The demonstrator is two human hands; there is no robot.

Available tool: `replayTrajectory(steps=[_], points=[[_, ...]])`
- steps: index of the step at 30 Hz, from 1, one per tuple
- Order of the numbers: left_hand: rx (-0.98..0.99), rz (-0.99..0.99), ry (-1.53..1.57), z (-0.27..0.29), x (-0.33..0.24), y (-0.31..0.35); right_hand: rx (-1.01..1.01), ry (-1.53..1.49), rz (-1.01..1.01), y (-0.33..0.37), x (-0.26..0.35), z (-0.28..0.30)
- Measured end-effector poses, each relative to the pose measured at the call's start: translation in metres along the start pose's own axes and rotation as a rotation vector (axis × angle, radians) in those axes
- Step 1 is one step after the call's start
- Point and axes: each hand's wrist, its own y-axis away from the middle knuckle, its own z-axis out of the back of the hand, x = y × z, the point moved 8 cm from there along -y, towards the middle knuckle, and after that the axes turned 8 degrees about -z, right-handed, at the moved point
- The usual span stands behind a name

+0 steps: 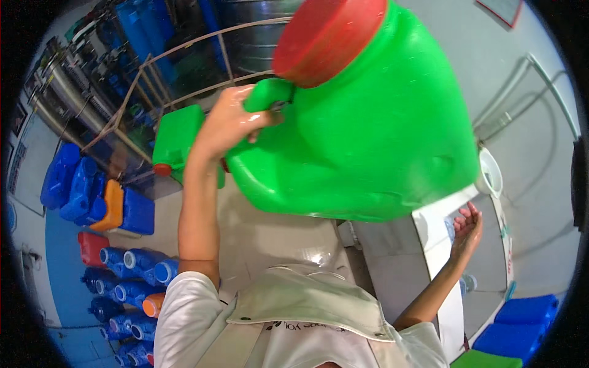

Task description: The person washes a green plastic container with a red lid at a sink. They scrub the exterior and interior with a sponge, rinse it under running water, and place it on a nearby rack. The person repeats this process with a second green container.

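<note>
A big green plastic jug point(362, 135) with a wide red screw cap point(331, 37) hangs in the air right in front of me, its cap end up and to the left. My left hand point(236, 119) is wrapped round the jug's moulded handle, and the skin looks wet. Below the jug's right end is my right hand point(467, 230), with its fingers apart and nothing in them. It is over the white counter edge point(432, 236), apart from the jug.
Another green jug point(178, 138) stands behind my left forearm. Blue jugs point(138, 264) are stacked at the left, near an orange one point(110, 205). A pipe railing point(190, 43) fences off metal tanks. At the right are a white bowl point(489, 175) and blue containers point(509, 334).
</note>
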Motion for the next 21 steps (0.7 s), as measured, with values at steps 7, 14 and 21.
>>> replayTrajectory(steps=[7,14,21], points=[[-0.062,0.281,-0.312,0.107,0.114,0.036,0.222,0.342,-0.292,-0.041,-0.113,-0.158],[-0.12,0.585,-0.637,0.155,0.365,0.047,0.612,0.629,-0.524,-0.07,-0.263,-0.305],[-0.385,0.936,-0.31,0.185,0.612,0.099,0.896,0.837,-0.689,-0.061,-0.362,-0.379]])
